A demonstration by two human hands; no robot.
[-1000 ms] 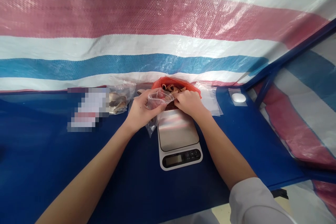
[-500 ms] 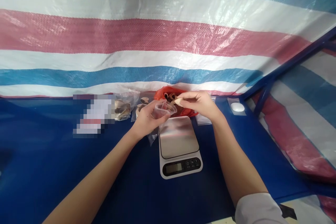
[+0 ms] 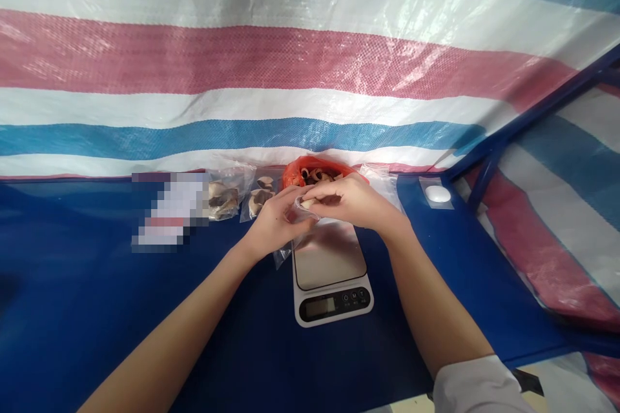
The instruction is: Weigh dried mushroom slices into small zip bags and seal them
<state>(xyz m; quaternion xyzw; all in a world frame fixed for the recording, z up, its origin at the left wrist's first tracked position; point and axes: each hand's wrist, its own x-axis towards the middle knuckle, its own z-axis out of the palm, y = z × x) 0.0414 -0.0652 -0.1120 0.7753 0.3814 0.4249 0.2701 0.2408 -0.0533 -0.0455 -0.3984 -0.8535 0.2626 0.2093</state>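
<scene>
From the head cam: the person's left hand has a small clear bag pinched near its mouth, with the bottom corner dangling just beside the scale. The right hand is closed too, fingertips gripping a pale piece right at the bag's mouth; can't really tell how far in it is, the fingers cover a lot. Both hands are up around the far edge of the scale's plate. Right behind them there's a red bag, open, with curled brown-and-cream pieces in it. Off to the left, two filled clear bags lie side by side on the blue table, and over on the right there's a white oval thing on a little clear packet.
</scene>
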